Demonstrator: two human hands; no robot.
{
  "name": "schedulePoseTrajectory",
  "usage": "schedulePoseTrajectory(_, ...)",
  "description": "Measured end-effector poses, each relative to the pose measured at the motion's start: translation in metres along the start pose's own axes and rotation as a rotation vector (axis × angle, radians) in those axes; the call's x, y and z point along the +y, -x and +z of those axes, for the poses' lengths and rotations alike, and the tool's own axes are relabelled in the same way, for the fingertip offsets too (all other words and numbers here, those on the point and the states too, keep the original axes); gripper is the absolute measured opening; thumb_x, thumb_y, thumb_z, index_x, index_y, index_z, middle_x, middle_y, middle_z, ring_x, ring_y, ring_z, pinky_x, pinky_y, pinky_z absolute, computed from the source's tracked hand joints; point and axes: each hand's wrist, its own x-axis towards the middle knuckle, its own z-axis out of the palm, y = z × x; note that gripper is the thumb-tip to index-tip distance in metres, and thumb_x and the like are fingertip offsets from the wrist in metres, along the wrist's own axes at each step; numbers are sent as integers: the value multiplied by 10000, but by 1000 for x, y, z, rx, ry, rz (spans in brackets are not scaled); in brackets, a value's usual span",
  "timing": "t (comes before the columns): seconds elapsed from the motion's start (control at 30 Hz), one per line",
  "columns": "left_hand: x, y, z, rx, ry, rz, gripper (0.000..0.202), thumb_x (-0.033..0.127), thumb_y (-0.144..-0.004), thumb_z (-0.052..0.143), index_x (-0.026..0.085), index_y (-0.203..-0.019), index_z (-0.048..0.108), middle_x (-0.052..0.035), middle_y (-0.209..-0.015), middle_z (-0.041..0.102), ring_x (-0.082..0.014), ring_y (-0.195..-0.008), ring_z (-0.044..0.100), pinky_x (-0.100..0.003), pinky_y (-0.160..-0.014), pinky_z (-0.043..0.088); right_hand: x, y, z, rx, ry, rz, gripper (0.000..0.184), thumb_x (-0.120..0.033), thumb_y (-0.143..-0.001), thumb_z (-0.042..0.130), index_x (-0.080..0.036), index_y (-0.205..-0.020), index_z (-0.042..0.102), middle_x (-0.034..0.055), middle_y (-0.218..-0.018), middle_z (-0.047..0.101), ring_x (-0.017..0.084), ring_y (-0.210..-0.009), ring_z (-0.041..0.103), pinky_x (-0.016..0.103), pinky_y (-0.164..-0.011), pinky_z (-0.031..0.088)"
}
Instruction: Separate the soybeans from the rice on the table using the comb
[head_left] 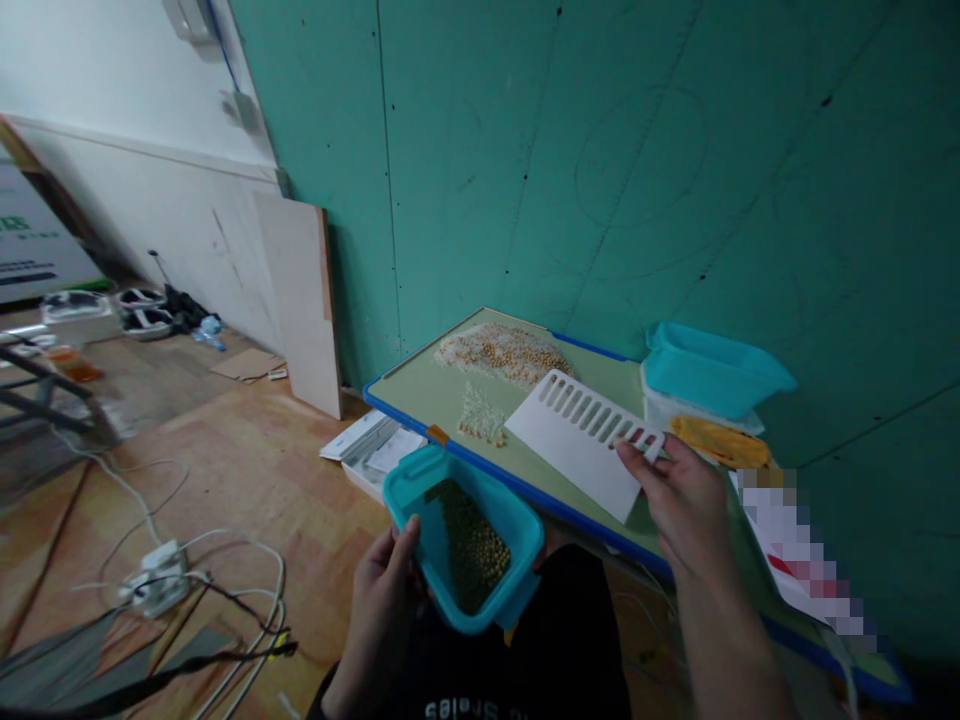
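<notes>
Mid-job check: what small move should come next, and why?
Probably draw the small grain pile toward the table edge with the white scraper: the right hand holds it beside that pile, while the left hand holds the blue tub at the near edge.

Black clothing (577, 630), white lettering (476, 708), apparently dark left cuff (322, 698)

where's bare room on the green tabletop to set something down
Bare: the tabletop's left corner, between blue rim and large white-and-tan granule heap; also between that heap and the wall-side turquoise bin. Crowded: front centre, right hand holding white slotted scraper beside smaller pile.
</notes>
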Motion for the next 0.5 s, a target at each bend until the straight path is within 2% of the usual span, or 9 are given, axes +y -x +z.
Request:
schedulePoseTrajectory(0.17, 0, 0, -1, 1, 2, 5, 482, 590, -682, 781, 221, -596, 485, 72, -420, 482, -96, -345, 444, -201, -354, 317, 6, 1, 4, -60, -1, 24, 429, -486, -724, 791, -184, -1016, 707, 86, -860, 785, 248, -748, 743, 306, -633, 575)
schedulePoseTrajectory(0.5, 3, 1, 1, -21, 5, -1, 431, 561, -739, 748, 229, -621, 500, 74, -400, 475, -96, -324, 412, -207, -341, 286, 7, 8, 9, -106, -39, 21, 428, -457, -747, 793, -188, -1066, 698, 97, -967, 784, 237, -809, 743, 305, -700, 579)
